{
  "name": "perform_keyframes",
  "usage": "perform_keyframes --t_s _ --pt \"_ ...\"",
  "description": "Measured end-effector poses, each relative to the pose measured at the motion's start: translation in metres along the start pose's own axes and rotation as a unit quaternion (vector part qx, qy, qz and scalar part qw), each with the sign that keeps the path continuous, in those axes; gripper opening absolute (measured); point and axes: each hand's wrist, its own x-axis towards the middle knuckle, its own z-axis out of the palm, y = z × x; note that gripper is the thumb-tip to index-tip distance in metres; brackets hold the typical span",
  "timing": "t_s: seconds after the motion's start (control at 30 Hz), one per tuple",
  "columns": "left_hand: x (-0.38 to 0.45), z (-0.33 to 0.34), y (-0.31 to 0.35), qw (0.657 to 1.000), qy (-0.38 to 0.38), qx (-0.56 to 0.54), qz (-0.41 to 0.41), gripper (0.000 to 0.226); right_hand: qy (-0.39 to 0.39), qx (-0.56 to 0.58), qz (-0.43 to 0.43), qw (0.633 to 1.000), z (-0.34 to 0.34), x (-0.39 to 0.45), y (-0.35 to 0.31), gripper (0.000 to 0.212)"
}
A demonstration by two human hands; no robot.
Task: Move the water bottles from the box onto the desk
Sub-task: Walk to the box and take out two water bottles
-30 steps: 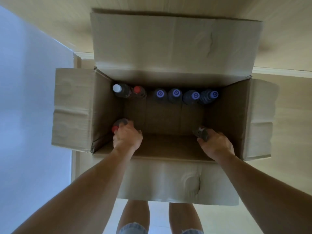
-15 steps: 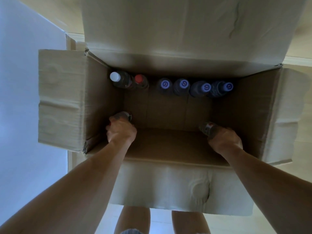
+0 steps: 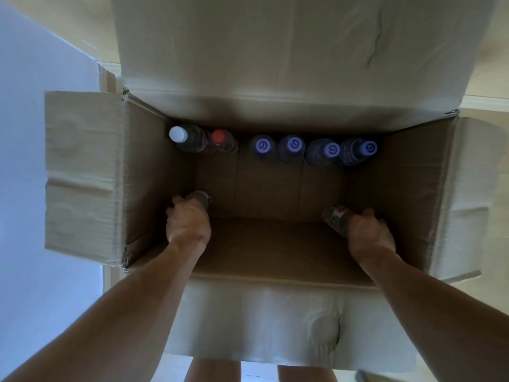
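An open cardboard box (image 3: 82, 172) sits below me, flaps spread. Along its far wall stands a row of bottles: a white-capped bottle (image 3: 190, 137), a red-capped bottle (image 3: 221, 140), and several blue-capped bottles (image 3: 292, 147). Both my hands reach inside the near end. My left hand (image 3: 188, 223) grips the top of a bottle (image 3: 199, 199) in the near left corner. My right hand (image 3: 367, 231) grips a tilted bottle (image 3: 336, 217) with a red-and-white label in the near right corner. Both held bottles' caps are hidden by my fingers.
A white surface (image 3: 41, 106) runs along the box's left side. Pale wooden floor (image 3: 490, 40) lies beyond and to the right. The tall far flap (image 3: 289, 51) stands up behind the bottle row. My bare legs (image 3: 212, 370) show below the box's near flap.
The camera has come closer to the box. Both hands have stayed on their bottles at the near corners; the left bottle's red cap, visible a second ago, is now covered.
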Motion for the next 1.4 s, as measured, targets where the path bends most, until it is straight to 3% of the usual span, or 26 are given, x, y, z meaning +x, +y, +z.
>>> perform_keyframes --t_s 0.23,0.37,0.6,0.9,1.1,1.27,1.4 --pt "-0.007 -0.001 0.011 0.999 0.008 0.008 0.034 0.033 0.010 -0.022 -0.054 0.998 -0.012 0.000 -0.010 0.036" --pt "-0.010 -0.005 0.018 0.997 0.005 0.012 0.074 0.035 0.024 -0.012 -0.068 0.997 -0.020 -0.001 -0.022 0.046" --pt "-0.020 -0.007 0.048 0.986 -0.008 0.009 0.165 0.042 0.059 0.055 -0.139 0.987 -0.036 -0.005 -0.049 0.046" --pt "-0.011 -0.003 0.050 0.968 -0.029 -0.045 0.244 0.048 0.071 0.188 -0.162 0.966 -0.021 0.004 -0.054 0.046" --pt "0.013 0.012 0.048 0.958 -0.025 -0.050 0.283 0.054 0.116 0.200 -0.187 0.955 -0.007 0.014 -0.060 0.042" --pt "0.040 0.023 0.040 0.951 -0.037 -0.041 0.303 0.066 0.120 0.182 -0.203 0.955 0.002 0.031 -0.057 0.061" --pt "0.065 0.032 0.036 0.945 -0.060 -0.025 0.320 0.079 0.084 0.244 -0.222 0.940 0.009 0.047 -0.058 0.074"
